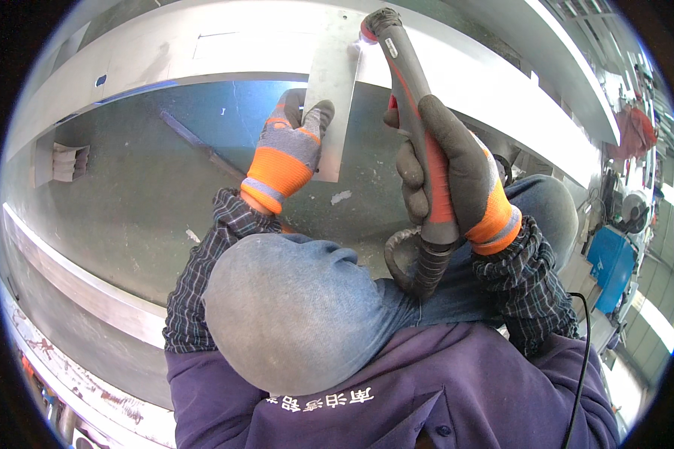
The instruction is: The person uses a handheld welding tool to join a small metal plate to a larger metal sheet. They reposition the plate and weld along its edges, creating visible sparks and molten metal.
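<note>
Across the top of the view a long pale metal beam (457, 71) bends with the lens, its smooth face bright under the light and its lower edge running straight above a grey, scuffed metal floor panel (127, 194). That panel lies open and wide to the left, bounded on its near side by a raised brushed-metal rail (75, 288); small white scraps dot it. To the right the room closes in: a blue box (610, 266) and cluttered shop gear sit well apart beyond the beam's end.

A flat, thin metal plate (335, 90) stands upright against the beam, its long edges straight and its bottom corner free above the floor panel. A bent knee in faded blue denim (292, 314) fills the lower middle.

The left hand (288, 153), in a knitted grey and orange glove, is pressed to the plate's left edge, fingers curled narrow around that edge and holding it in place. The right hand (457, 176), in a dark rubbery glove with an orange cuff, is wrapped tight around the grey and red welding torch (416, 112), a slim curved handle with a ribbed black hose at its base. The torch's tip meets the plate's top right corner at the beam; whether it actually touches is hard to tell in the glare.
</note>
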The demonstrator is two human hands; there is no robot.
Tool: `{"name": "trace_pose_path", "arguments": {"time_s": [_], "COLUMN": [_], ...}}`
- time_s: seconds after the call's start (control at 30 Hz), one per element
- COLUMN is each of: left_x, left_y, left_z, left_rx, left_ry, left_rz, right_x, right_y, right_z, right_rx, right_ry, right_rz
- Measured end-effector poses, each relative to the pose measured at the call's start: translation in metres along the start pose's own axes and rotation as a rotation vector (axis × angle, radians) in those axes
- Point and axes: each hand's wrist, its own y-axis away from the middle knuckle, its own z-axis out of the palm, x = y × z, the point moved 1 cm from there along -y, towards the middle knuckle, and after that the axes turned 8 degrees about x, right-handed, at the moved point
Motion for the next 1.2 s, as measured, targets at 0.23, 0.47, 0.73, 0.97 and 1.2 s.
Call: {"name": "trace_pose_path", "arguments": {"time_s": [0.23,0.47,0.73,0.97,1.2], "left_x": [-0.008,0.019,0.004,0.004,0.000], "left_y": [-0.003,0.006,-0.004,-0.003,-0.005], "left_z": [0.001,0.000,-0.001,-0.003,-0.003], "left_rx": [0.012,-0.035,-0.057,-0.095,-0.067], "left_ry": [-0.058,0.053,-0.046,-0.003,-0.047], "left_rz": [0.055,-0.021,0.114,0.054,0.012], "right_x": [0.000,0.004,0.007,0.008,0.012], "right_y": [-0.001,0.003,0.004,0.008,0.007], "right_z": [0.001,0.000,-0.007,-0.006,-0.005], "right_rx": [0.027,0.002,-0.056,-0.049,-0.064], "right_ry": [0.001,-0.041,-0.053,-0.060,-0.041], "right_rz": [0.025,0.022,0.040,0.068,0.016]}}
